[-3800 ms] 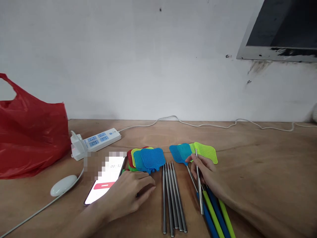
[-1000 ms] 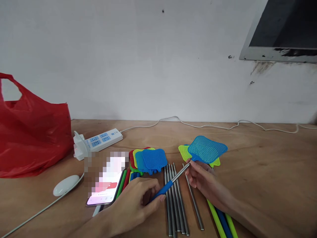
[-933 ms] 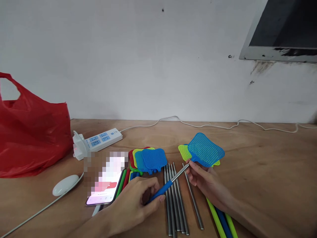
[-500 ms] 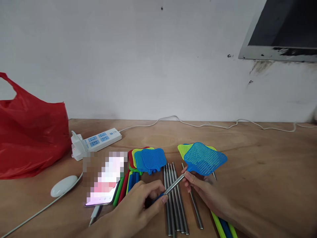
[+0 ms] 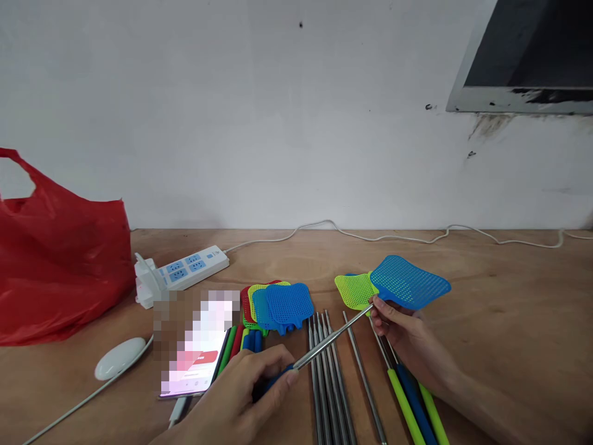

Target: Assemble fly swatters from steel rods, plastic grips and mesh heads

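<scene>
Between my two hands a blue fly swatter (image 5: pixel 410 281) is held at a slant, its metal rod drawn out. My left hand (image 5: pixel 248 386) is closed round its blue handle. My right hand (image 5: pixel 403 337) pinches the neck where the rod meets the mesh head. Below the rod lie several loose metal rods (image 5: pixel 327 377) side by side, with a single rod (image 5: pixel 364 377) apart to their right. Under my right forearm lie swatters with yellow-green and blue handles (image 5: pixel 417 408); a yellow-green mesh head (image 5: pixel 354 290) shows beyond the hand.
Several loose mesh heads (image 5: pixel 290 303) overlap at the middle, above coloured handles (image 5: pixel 236 340). Left of them are a lit phone (image 5: pixel 199 358), a white power strip (image 5: pixel 194 266), a white mouse-shaped object (image 5: pixel 120 358) and a red plastic bag (image 5: pixel 65 266). A cable (image 5: pixel 380 238) runs along the wall.
My right hand has moved right and slightly up with the mesh head, and my left hand slightly left and down. The swatter's rod now shows longer between them.
</scene>
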Tool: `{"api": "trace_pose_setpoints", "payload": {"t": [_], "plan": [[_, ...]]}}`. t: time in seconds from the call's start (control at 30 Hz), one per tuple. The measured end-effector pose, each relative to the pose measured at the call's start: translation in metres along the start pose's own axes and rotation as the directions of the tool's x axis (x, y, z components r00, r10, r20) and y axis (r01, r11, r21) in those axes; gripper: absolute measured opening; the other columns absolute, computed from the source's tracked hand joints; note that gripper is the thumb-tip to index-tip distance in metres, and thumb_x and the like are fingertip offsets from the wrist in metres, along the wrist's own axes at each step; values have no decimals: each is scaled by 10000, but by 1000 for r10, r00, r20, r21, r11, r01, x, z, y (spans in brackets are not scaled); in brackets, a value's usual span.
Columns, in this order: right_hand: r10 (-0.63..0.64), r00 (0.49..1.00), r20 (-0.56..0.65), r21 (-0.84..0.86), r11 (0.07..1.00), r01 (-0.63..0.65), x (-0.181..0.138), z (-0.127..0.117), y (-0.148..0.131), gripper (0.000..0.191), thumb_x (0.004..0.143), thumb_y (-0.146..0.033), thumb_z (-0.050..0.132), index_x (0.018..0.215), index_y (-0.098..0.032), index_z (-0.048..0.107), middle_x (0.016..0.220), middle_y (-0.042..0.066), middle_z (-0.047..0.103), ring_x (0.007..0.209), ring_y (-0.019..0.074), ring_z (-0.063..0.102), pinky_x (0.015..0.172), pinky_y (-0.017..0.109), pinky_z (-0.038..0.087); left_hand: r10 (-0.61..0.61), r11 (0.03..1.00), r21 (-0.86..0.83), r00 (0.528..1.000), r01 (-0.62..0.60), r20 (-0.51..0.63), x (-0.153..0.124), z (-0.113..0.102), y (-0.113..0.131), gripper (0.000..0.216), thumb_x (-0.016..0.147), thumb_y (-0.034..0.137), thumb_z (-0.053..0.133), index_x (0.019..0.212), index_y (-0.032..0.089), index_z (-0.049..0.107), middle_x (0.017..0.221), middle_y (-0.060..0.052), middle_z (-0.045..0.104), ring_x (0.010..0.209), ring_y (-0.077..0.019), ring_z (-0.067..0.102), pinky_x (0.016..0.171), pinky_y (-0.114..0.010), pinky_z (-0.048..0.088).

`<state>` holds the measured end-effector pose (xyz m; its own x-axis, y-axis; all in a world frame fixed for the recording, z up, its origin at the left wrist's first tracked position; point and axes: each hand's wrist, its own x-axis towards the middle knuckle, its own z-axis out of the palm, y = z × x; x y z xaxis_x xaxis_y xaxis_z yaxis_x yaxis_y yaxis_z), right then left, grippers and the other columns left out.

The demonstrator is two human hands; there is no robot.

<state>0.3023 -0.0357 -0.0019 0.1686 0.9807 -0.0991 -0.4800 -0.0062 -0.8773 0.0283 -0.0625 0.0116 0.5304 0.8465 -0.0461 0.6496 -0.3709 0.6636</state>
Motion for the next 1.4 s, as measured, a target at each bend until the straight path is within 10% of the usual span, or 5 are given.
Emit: {"api": "trace_pose_setpoints", "payload": {"t": [0.4, 0.53, 1.4], "plan": [[67, 984, -164, 91, 995, -52, -19, 10, 8, 451, 456, -551, 927, 624, -196, 706, 531, -19, 580, 490, 99, 494, 399, 179, 419, 3, 1000, 11, 999, -3, -32, 3, 2, 8, 328, 1003, 468, 394, 989, 270, 656, 925, 0, 703, 857, -219, 632, 754, -307, 456], [90, 996, 3, 6, 996, -90, -31, 28, 28, 465, 628, -619, 828, 740, -179, 730, 567, -5, 594, 473, 101, 493, 401, 198, 417, 8, 998, -55, 997, -12, -71, 7, 13, 15, 391, 985, 507, 371, 978, 262, 675, 936, -23, 707, 876, -237, 638, 774, -326, 470], [234, 960, 157, -67, 972, -226, -44, 32, 30, 440, 574, -539, 896, 736, -162, 737, 605, 15, 628, 535, 110, 532, 465, 211, 412, -26, 962, -270, 998, 42, 62, 5, 18, 15, 424, 989, 580, 372, 926, 250, 631, 958, -17, 652, 936, -216, 585, 854, -331, 448]]}}
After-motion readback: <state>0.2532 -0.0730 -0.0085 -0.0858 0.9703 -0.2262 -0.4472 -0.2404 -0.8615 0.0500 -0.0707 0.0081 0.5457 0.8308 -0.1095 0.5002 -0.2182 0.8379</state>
